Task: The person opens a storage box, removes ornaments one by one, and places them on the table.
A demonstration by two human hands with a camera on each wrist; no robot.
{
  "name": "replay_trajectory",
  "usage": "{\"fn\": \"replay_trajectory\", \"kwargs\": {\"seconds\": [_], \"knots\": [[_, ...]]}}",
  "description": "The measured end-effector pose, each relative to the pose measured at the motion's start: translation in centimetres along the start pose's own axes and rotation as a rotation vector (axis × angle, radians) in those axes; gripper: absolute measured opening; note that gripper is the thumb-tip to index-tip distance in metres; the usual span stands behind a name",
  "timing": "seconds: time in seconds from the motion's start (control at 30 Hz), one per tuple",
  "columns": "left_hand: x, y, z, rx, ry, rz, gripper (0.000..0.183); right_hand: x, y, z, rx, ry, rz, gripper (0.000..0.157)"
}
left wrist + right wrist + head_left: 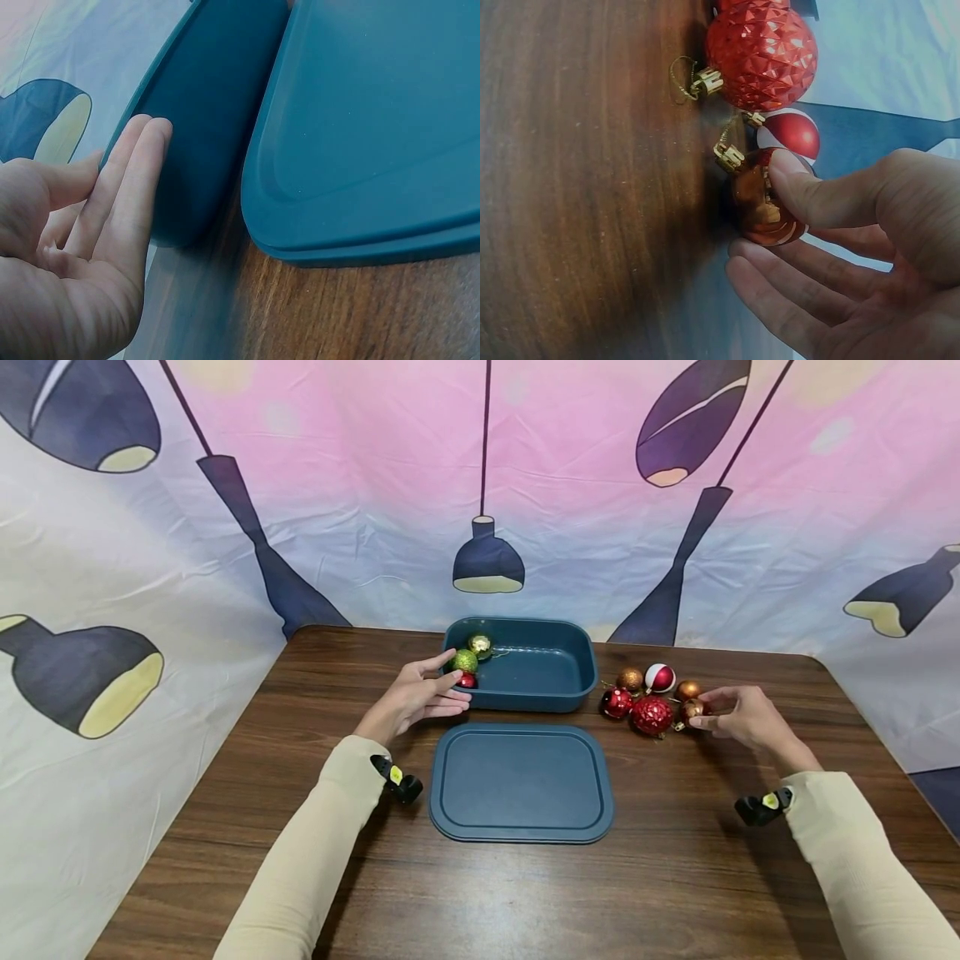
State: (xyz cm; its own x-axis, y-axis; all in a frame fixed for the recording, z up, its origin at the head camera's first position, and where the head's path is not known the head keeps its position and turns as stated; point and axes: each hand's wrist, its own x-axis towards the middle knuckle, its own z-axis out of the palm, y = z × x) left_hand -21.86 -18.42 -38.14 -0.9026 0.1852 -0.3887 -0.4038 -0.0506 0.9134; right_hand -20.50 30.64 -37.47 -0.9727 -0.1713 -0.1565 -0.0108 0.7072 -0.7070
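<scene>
At the left end of a teal rectangular box (525, 700), my left hand (420, 695) holds the front corner, thumb at the rim and straight fingers along the outer wall (195, 135). Inside lie a gold bauble (480, 646), a green glittery bauble (465, 661) and a red bauble (467, 680), the last partly hidden by the hand. My right hand (750, 718) pinches a shiny bronze bauble (761, 199) between thumb and fingers, low over the table. Beside it sit a faceted red bauble (652, 715), a red-and-white bauble (660, 677) and several others.
A flat teal lid (522, 783) lies on the wooden table (525, 893) in front of the box. Another red bauble (617, 702) and two copper ones, one at the back (630, 678), are in the group right of the box. A printed cloth (405, 552) hangs behind.
</scene>
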Motion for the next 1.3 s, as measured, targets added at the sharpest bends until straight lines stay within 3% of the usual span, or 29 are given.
{"fn": "replay_trajectory", "kwargs": {"seconds": [0.77, 1.1, 1.3], "knots": [[-0.2, 0.2, 0.1, 0.012, 0.002, -0.001, 0.065, 0.1, -0.1, 0.0, -0.017, 0.004, 0.011, 0.058], [-0.1, 0.1, 0.0, 0.007, 0.0, -0.002, 0.065, 0.1, -0.8, -1.8, -0.082, 0.029, -0.007, 0.05], [-0.2, 0.1, 0.0, 0.01, 0.001, -0.005, 0.064, 0.6, -2.4, -2.6, -0.149, 0.059, -0.007, 0.053]]}}
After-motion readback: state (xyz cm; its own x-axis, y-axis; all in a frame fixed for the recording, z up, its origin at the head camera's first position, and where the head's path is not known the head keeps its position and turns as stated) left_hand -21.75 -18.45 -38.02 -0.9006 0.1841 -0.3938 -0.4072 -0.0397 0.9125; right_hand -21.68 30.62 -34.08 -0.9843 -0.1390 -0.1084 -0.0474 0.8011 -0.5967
